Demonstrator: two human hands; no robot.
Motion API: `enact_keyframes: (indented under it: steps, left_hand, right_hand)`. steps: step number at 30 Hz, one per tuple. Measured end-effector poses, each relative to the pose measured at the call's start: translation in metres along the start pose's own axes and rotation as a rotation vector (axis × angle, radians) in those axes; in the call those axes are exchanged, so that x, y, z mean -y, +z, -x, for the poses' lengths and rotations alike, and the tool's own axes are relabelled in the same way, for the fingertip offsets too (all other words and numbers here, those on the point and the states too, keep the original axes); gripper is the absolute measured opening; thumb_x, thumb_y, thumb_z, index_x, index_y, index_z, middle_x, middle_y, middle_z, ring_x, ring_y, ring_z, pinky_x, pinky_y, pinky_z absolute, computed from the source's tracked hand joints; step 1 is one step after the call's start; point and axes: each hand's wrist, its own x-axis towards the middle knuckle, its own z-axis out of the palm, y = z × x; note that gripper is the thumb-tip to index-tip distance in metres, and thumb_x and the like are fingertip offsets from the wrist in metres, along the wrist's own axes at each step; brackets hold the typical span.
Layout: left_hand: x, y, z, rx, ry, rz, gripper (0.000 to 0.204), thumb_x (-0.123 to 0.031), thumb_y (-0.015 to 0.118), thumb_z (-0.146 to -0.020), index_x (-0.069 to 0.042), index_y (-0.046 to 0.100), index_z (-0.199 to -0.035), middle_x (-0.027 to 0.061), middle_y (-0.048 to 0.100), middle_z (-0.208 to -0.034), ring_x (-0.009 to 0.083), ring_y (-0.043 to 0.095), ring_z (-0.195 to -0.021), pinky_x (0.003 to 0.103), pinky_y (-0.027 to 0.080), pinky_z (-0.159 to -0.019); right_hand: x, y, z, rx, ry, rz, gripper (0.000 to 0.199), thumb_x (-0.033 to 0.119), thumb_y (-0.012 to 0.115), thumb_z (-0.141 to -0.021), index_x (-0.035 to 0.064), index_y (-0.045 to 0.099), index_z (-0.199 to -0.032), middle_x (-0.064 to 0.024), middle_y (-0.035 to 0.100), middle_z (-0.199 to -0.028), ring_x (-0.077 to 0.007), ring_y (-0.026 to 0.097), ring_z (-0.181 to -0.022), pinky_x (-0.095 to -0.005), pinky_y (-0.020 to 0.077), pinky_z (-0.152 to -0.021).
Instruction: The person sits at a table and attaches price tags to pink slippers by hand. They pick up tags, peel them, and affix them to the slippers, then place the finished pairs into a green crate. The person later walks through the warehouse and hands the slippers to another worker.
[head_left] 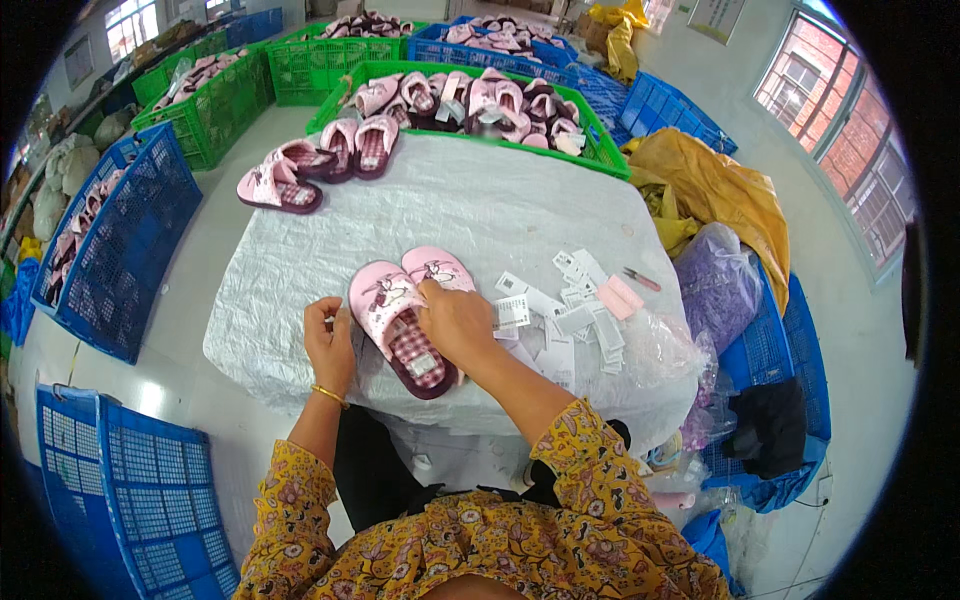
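Pink-topped house slipper [378, 300] w/ maroon sole & checked insole lies mid-table, toe away from the person, partly hiding its mate [440, 266]; all places here go by the sheet-covered table [270, 320]. White label [422, 364] sits on its heel end.

Hands are apart from each other. Right hand [458, 322] is on the slipper's inner upper edge, fingers bent; tips are hidden, so can't tell how firmly it grips. Left hand [330, 340] is half-curled just beside the outer edge; can't tell if it touches, or if there's sth. small b/w thumb & fingers.

Step in hand: prob. working at the upper w/ the pair set side by side. Next move seems to call for a steady right-hand hold & a fine left-hand pinch, w/o skewing the mate.

On the table's right part: loose paper labels [575, 320], pink card stack [621, 297], small snips or tweezers [642, 279], clear plastic bag [655, 350], contents unclear. At its far-left corner: more finished-looking slippers [270, 186].

Containers: green crate [603, 150] at table's far edge, full of similar slippers, some w/ white tags. Beyond that, blue crate [430, 52] & another green crate [300, 78], both w/ slippers. Left of table, blue crate w/ slanted sides [130, 270], also slippers inside. Right of table, purple plastic bag [715, 285], contents unclear.
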Motion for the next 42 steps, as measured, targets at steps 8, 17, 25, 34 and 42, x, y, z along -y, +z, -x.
enact_keyframes:
  steps: [8,17,25,34,42]
  left_hand:
    - [-0.009,-0.001,0.002,-0.017,-0.014,0.041,0.015,-0.003,0.058,-0.088,-0.002,0.057,-0.103,0.0046,0.055,-0.099,0.0113,0.052,-0.084,0.026,0.045,-0.075]
    - [-0.001,0.006,0.003,0.013,0.015,0.008,0.016,-0.001,0.056,-0.088,-0.003,0.058,-0.104,0.0063,0.055,-0.099,0.0137,0.054,-0.085,0.027,0.046,-0.075]
    - [-0.007,-0.016,-0.092,0.244,0.249,-0.385,0.026,-0.005,0.067,-0.077,-0.006,0.060,-0.102,0.0130,0.057,-0.103,0.0300,0.057,-0.092,0.038,0.048,-0.080]
    - [0.061,-0.028,-0.315,0.235,0.572,-1.305,0.040,-0.009,0.061,-0.077,-0.023,0.065,-0.114,0.0122,0.050,-0.130,0.0322,0.047,-0.122,0.043,0.041,-0.096]
    - [0.089,0.017,-0.369,0.433,0.034,-1.711,0.038,-0.023,0.057,-0.089,-0.026,0.055,-0.128,0.0080,0.049,-0.136,0.0305,0.050,-0.125,0.049,0.042,-0.097]
  right_hand:
    - [-0.037,-0.061,0.008,-0.055,0.133,-0.136,0.026,0.023,0.067,-0.079,0.0178,0.069,-0.105,-0.0114,0.069,-0.077,-0.0284,0.068,-0.069,-0.0385,0.0522,-0.062]
    - [-0.222,-0.240,-0.238,-0.436,0.242,0.471,0.040,0.037,0.055,-0.088,0.0110,0.060,-0.118,-0.0169,0.067,-0.103,-0.0366,0.064,-0.096,-0.0459,0.0510,-0.078]
    - [-0.183,-0.044,-0.164,0.152,-0.014,-0.221,0.022,0.022,0.067,-0.087,0.0059,0.069,-0.103,-0.0079,0.070,-0.099,-0.0142,0.064,-0.088,-0.0308,0.0498,-0.079]
    - [-0.141,0.003,-0.089,0.478,-0.128,-0.135,0.042,0.021,0.072,-0.079,0.0037,0.061,-0.116,-0.0142,0.059,-0.116,-0.0299,0.056,-0.108,-0.0361,0.0452,-0.092]
    - [-0.143,0.008,-0.083,0.436,-0.128,-0.110,0.043,0.023,0.072,-0.077,0.0070,0.060,-0.116,-0.0102,0.057,-0.118,-0.0293,0.052,-0.113,-0.0385,0.0447,-0.094]
